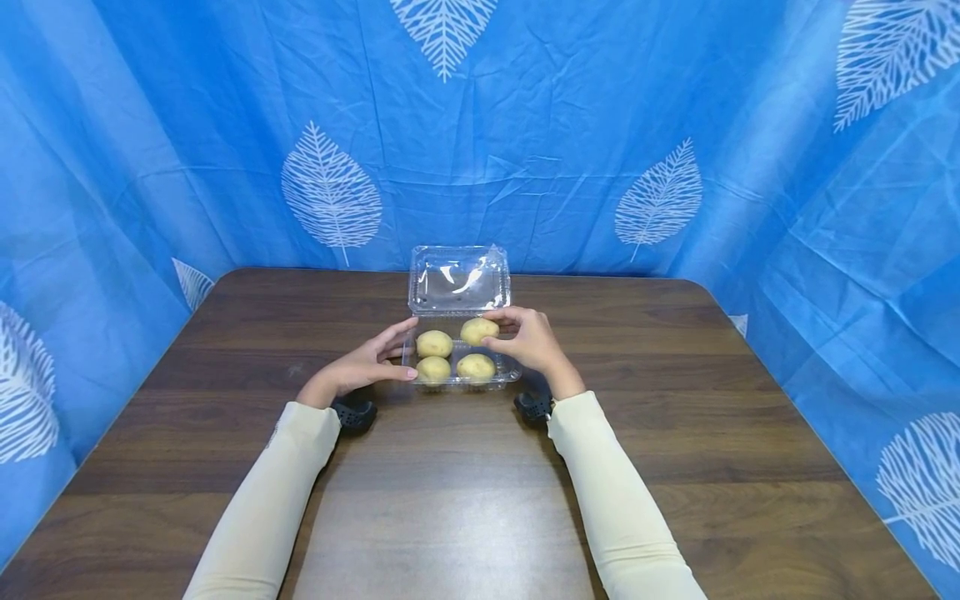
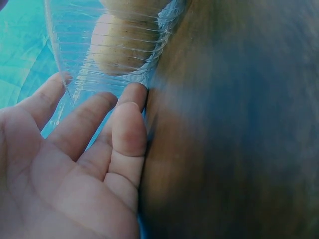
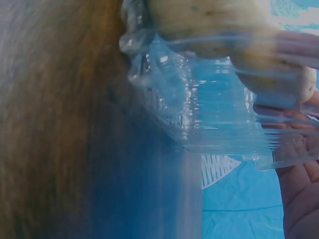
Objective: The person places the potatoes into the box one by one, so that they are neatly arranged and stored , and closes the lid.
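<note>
A clear plastic clamshell box (image 1: 512, 376) sits near the back of the table with its lid (image 1: 459, 287) raised behind it. Three yellow potatoes lie inside: one back left (image 1: 434, 343), one front left (image 1: 432, 369), one front right (image 1: 476, 367). My right hand (image 1: 527, 340) pinches a fourth potato (image 1: 478, 332) between thumb and fingers at the box's back right. At the left end, my left hand (image 1: 367, 363) has its fingers extended, thumb by the front corner and index finger toward the back. Fingertips (image 2: 130, 94) lie right at the ribbed end wall in the left wrist view.
The brown wooden table (image 1: 480, 500) extends around the box on all sides. Close behind its back edge hangs a blue curtain (image 1: 540, 150) with white leaf prints. Black wrist devices (image 1: 356, 415) are worn under both wrists.
</note>
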The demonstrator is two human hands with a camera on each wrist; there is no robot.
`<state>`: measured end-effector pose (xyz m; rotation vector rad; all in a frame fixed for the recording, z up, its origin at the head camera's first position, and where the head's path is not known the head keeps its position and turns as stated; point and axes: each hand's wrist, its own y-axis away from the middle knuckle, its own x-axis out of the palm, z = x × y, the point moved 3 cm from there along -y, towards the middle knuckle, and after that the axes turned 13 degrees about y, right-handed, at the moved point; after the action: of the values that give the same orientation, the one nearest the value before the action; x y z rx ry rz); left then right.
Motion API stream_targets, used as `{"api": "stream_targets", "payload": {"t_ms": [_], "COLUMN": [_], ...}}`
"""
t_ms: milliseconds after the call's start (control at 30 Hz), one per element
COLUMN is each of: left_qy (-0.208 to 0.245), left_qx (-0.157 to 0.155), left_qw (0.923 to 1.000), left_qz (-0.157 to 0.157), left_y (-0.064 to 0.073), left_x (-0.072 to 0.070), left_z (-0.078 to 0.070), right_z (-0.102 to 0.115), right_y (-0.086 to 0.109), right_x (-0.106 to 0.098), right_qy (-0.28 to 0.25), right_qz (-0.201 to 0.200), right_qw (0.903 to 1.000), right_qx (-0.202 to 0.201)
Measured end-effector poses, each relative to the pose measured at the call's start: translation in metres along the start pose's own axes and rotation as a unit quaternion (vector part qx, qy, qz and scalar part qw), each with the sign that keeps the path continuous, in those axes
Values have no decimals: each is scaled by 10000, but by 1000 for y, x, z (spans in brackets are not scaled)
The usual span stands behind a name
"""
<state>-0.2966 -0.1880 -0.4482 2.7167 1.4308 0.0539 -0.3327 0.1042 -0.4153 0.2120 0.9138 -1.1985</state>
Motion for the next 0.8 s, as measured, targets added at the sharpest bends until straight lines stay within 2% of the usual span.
{"api": "stream_targets", "payload": {"t_ms": [467, 800], "left_qy": [-41, -51], "left_qx": [6, 26], "left_qw": [10000, 10000], "left_qz": [-3, -1], "left_y": [0, 0], "left_x": [0, 1], "left_z": [-2, -2], "right_z": [0, 1], "right_y": [1, 0], "right_x": [6, 7], "right_qy": [404, 744], "right_qz": [101, 224], "right_qw": [9986, 9967], "right_qx": [-316, -243]}}
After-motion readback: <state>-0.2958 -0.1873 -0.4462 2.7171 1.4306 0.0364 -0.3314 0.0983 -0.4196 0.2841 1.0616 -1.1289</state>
